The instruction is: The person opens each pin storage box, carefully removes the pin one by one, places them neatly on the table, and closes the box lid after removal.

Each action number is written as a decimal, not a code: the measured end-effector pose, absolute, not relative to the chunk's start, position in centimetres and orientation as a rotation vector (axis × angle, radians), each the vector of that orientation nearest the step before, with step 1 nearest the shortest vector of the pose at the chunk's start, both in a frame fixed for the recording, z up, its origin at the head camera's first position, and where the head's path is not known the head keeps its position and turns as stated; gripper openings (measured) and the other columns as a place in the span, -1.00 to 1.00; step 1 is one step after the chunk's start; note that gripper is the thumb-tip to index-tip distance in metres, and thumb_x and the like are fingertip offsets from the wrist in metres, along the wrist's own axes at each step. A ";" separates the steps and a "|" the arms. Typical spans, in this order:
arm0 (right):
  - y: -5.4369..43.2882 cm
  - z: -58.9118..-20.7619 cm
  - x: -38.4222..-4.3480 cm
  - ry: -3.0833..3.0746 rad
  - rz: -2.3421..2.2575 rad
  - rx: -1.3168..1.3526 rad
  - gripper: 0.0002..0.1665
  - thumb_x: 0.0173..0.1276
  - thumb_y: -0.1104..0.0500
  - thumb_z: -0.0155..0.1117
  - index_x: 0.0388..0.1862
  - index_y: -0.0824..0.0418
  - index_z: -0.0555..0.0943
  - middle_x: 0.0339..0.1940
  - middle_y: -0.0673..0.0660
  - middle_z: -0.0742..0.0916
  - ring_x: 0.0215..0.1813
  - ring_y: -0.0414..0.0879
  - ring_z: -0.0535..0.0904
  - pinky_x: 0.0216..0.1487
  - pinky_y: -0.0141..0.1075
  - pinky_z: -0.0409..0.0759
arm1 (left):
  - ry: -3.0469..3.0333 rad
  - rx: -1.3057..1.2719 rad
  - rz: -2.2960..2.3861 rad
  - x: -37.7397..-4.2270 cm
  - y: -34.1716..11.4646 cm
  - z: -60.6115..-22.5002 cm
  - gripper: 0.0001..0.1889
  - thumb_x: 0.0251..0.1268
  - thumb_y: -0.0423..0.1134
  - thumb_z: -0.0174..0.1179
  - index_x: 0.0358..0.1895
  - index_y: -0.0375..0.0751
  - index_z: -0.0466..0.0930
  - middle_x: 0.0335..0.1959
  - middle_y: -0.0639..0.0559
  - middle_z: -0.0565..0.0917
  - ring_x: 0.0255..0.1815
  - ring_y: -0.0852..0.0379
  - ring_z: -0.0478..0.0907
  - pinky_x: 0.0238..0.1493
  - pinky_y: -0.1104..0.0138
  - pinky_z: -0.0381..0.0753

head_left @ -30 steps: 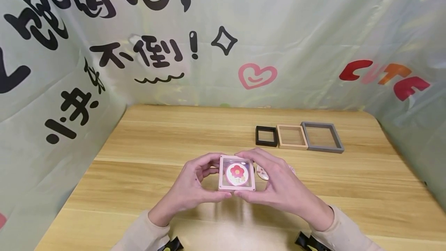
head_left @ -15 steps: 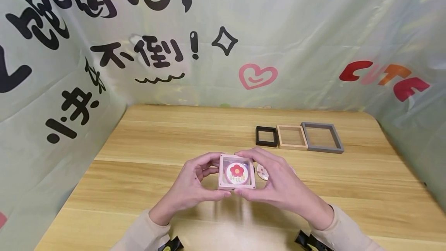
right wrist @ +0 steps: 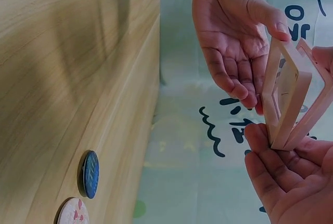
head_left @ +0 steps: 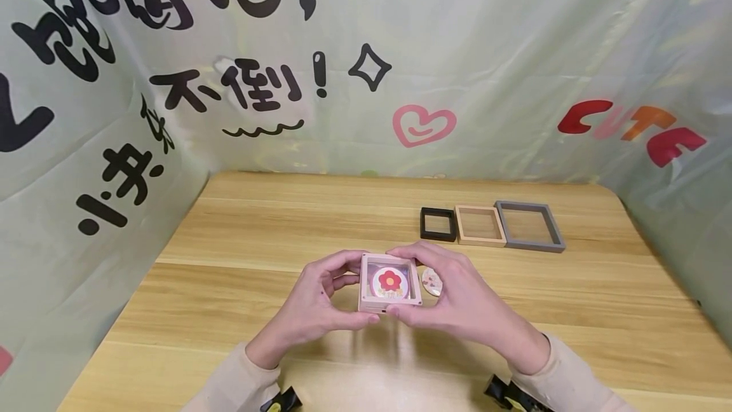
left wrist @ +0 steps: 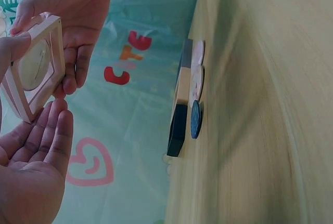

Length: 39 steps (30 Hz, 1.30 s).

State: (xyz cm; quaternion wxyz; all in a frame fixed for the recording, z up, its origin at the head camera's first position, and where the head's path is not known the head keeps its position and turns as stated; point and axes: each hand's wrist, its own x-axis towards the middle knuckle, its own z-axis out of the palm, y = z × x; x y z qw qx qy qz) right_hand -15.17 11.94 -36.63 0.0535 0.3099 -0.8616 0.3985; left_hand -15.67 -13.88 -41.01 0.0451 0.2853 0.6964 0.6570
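Note:
Above the table, my two hands hold a pink square display frame (head_left: 366, 285) by its sides. Its two halves are spread into a V in the right wrist view, joined at the far edge and parted on the thumb side. A round badge (head_left: 390, 282) with a red flower shows through the clear film. The left hand (head_left: 305, 307) grips the left side, its thumb at the lower edge of the back half. At the right side, the right hand (head_left: 457, 288) has fingers on the top edge and its thumb at the lower right corner, on the front half.
Black (head_left: 438, 238), tan (head_left: 481, 242) and grey (head_left: 532, 247) frames lie in a row on the wooden table (head_left: 257, 227). A white patterned badge (head_left: 431, 281) and a blue badge (right wrist: 91, 174) lie near the right hand. A printed cloth (head_left: 486, 37) surrounds the table.
The frame's face has tipped back a little and its front half has lifted at the lower right. The right thumb has shifted slightly up and right; the left hand stays nearly still.

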 end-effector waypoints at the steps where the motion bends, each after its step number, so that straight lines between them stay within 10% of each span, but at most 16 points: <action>1: 11.9 -36.6 -15.2 -2.619 1.209 0.943 -0.27 0.13 -0.10 0.70 0.28 -0.07 0.67 0.09 -0.23 0.79 -0.03 -0.32 0.69 0.00 -0.25 0.74 | 2.128 0.867 2.006 -15.7 -13.9 -41.0 -0.27 -0.02 -0.47 0.63 0.33 -0.27 0.60 0.15 -0.19 0.73 0.17 0.13 0.68 0.32 0.23 0.73; 24: 12.3 -36.2 -16.4 -2.609 1.237 0.980 -0.72 0.63 -0.01 0.21 0.13 0.01 0.76 -0.01 -0.17 0.84 0.04 -0.28 0.74 0.05 -0.25 0.74 | 2.083 0.864 2.015 -15.8 -13.7 -41.2 -0.27 -0.05 -0.49 0.63 0.31 -0.31 0.59 0.14 -0.24 0.73 0.18 0.15 0.70 0.33 0.21 0.73; 39: 12.0 -35.7 -17.0 -2.697 1.333 0.828 -0.51 0.76 -0.04 -0.02 -0.03 0.07 0.86 -0.64 -0.21 0.46 -0.53 -0.35 0.28 -0.53 -0.38 0.32 | 2.056 0.844 1.989 -15.6 -13.8 -41.3 -0.21 -0.09 -0.50 0.64 0.36 -0.28 0.58 0.18 -0.21 0.71 0.20 0.12 0.68 0.36 0.20 0.71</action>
